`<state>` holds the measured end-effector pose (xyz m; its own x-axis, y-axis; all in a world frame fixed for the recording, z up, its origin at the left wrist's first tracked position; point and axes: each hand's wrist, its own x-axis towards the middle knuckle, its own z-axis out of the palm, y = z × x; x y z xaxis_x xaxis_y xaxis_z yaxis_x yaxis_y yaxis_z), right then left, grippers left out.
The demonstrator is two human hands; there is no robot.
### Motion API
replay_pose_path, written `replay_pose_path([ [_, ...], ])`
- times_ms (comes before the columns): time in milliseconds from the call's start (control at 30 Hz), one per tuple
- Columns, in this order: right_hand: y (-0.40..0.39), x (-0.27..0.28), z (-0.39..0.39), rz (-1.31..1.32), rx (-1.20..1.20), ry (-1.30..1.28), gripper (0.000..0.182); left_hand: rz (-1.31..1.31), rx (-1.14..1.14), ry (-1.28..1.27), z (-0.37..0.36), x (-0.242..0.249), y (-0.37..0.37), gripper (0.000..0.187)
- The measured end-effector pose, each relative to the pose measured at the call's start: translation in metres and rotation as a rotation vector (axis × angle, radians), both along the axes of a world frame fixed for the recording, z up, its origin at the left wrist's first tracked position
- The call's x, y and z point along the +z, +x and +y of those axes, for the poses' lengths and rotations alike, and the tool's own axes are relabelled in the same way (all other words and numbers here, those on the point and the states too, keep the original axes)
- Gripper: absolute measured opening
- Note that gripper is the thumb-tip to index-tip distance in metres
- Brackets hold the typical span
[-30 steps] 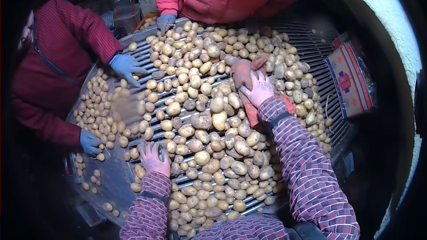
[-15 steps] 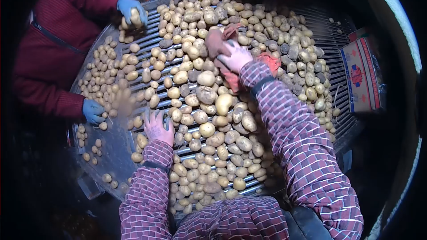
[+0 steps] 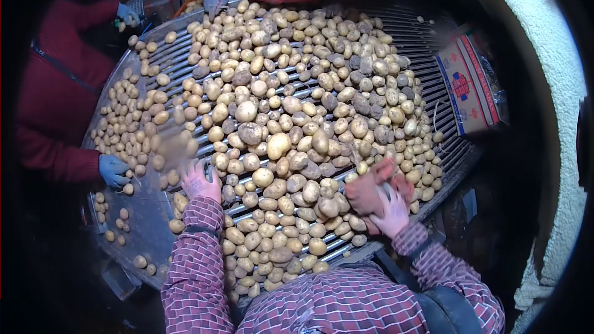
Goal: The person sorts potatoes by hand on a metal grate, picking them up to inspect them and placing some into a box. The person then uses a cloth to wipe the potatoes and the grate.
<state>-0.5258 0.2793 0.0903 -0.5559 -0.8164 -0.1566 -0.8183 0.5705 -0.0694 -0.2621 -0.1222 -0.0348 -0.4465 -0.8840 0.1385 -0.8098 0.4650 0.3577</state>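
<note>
Potatoes [image 3: 279,146] cover a slatted metal table [image 3: 179,49]. My right hand [image 3: 392,210], closed on a reddish-brown cloth [image 3: 366,195], is at the table's near right edge, with potatoes just left of the cloth. Near the left middle, my left hand [image 3: 201,182] lies with its fingers spread against potatoes beside the bare metal plate. Nothing shows in its grasp.
A co-worker's blue-gloved hand [image 3: 114,170] rests at the left edge; their other gloved hand [image 3: 128,14] is beyond the upper left edge. Another person's gloved hand [image 3: 216,3] is at the far edge. A cardboard box [image 3: 467,86] stands right.
My right hand and the cloth have moved from the upper middle of the potatoes to the near right edge. The left co-worker's upper hand has moved away from the table. The view has shifted.
</note>
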Motion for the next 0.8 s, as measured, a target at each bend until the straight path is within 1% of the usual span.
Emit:
replay_pose_path([
  [33,0.013,0.003,0.010,0.036,-0.028,0.057,0.081,0.000,-0.017,-0.012,0.000,0.002,0.001,0.037],
  [67,0.019,0.001,0.013,0.006,-0.081,0.149,0.082,0.009,-0.005,-0.006,0.001,0.002,0.001,0.037],
  [100,0.020,-0.005,0.010,0.012,-0.076,0.107,0.082,0.019,0.003,0.003,0.002,0.001,-0.001,0.036],
  [167,0.007,-0.011,-0.030,0.028,-0.057,0.014,0.082,0.030,0.001,0.004,0.003,0.003,-0.003,0.035],
  [267,-0.018,-0.010,-0.101,0.149,0.084,0.029,0.075,0.052,-0.035,-0.058,0.002,0.005,-0.003,0.035],
  [367,-0.048,-0.031,-0.148,0.119,0.042,0.002,0.071,0.050,-0.043,-0.060,0.001,0.006,-0.004,0.035],
  [433,-0.068,-0.038,-0.163,0.200,0.106,-0.093,0.065,0.070,-0.064,-0.088,-0.001,0.003,-0.003,0.035],
  [467,-0.073,-0.038,-0.172,0.199,0.080,-0.084,0.064,0.077,-0.069,-0.093,-0.001,0.004,-0.003,0.035],
  [533,-0.086,-0.049,-0.191,0.225,0.053,-0.162,0.061,0.094,-0.071,-0.108,0.000,0.003,-0.003,0.037],
  [633,-0.114,-0.066,-0.250,0.365,0.107,-0.337,0.056,0.080,-0.080,-0.081,-0.001,0.005,-0.003,0.037],
  [700,-0.130,-0.068,-0.300,0.339,-0.003,-0.402,0.050,0.066,-0.069,-0.023,0.000,0.008,-0.002,0.037],
  [767,-0.138,-0.035,-0.342,0.260,-0.088,-0.227,0.044,0.054,-0.036,-0.009,0.000,0.006,-0.003,0.036],
  [800,-0.149,-0.042,-0.358,0.330,-0.082,-0.214,0.044,0.062,-0.057,-0.014,-0.002,0.006,-0.004,0.036],
])
